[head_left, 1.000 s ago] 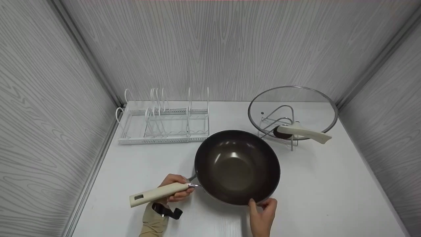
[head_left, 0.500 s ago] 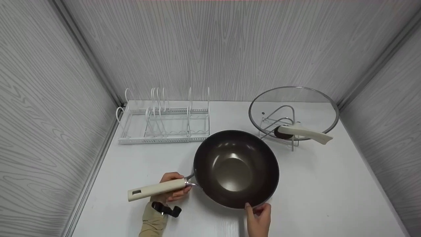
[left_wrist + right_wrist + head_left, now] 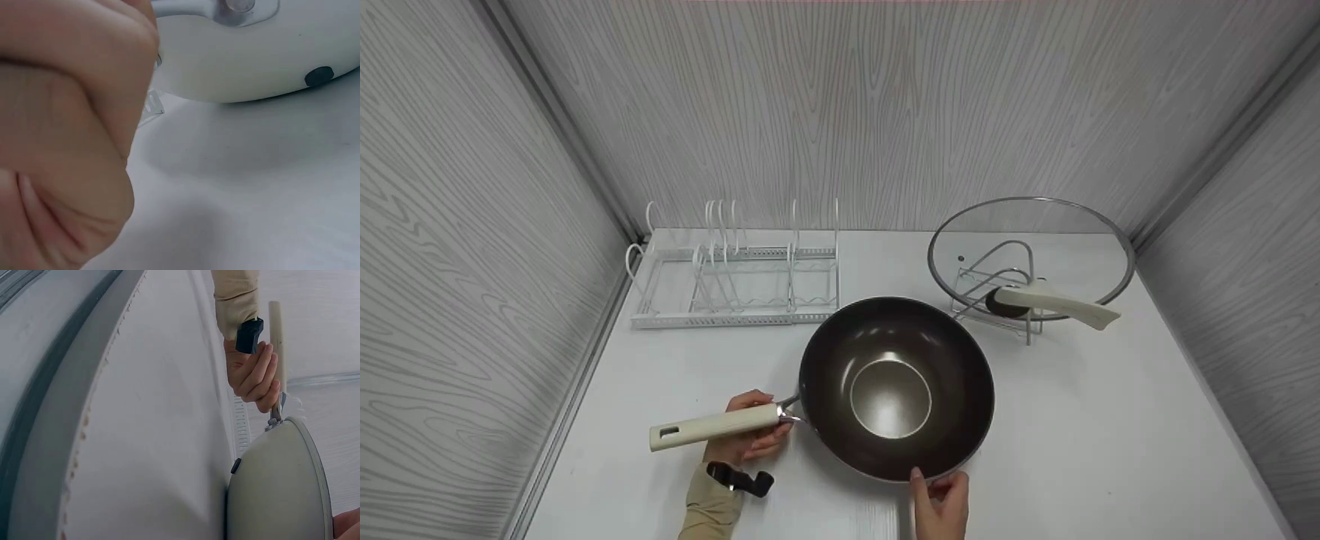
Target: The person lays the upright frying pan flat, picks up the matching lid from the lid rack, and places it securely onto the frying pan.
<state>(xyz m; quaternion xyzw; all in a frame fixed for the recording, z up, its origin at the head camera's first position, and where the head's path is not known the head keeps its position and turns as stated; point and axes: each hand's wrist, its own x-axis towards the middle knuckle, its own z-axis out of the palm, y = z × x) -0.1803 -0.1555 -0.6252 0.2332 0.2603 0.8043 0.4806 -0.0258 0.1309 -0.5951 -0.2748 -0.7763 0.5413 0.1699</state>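
Observation:
A wok (image 3: pixel 891 390) with a dark inside and a cream outside is held low over the white table, its mouth facing up. My left hand (image 3: pixel 766 442) grips its cream handle (image 3: pixel 709 427) from underneath, near the metal joint. On the near rim, my right hand (image 3: pixel 941 510) pinches the edge, thumb inside and fingers below. The left wrist view has curled fingers (image 3: pixel 73 124) beside the pale wok wall (image 3: pixel 242 62), which bears a small dark foot. From the side, the right wrist view has the wok's outer wall (image 3: pixel 275 489) close to the tabletop.
A white wire rack (image 3: pixel 735 322) with upright loops stands at the back left. At the back right, a glass lid (image 3: pixel 1080 255) with a cream handle (image 3: pixel 1057 302) leans in a small wire stand (image 3: pixel 1029 330). Grey wood-grain panels (image 3: pixel 870 112) enclose the table (image 3: pixel 1095 420).
The wok has shifted slightly toward me and left, its near rim lowering as its mouth levels. My right hand has moved down and left with the rim; the left keeps its grip.

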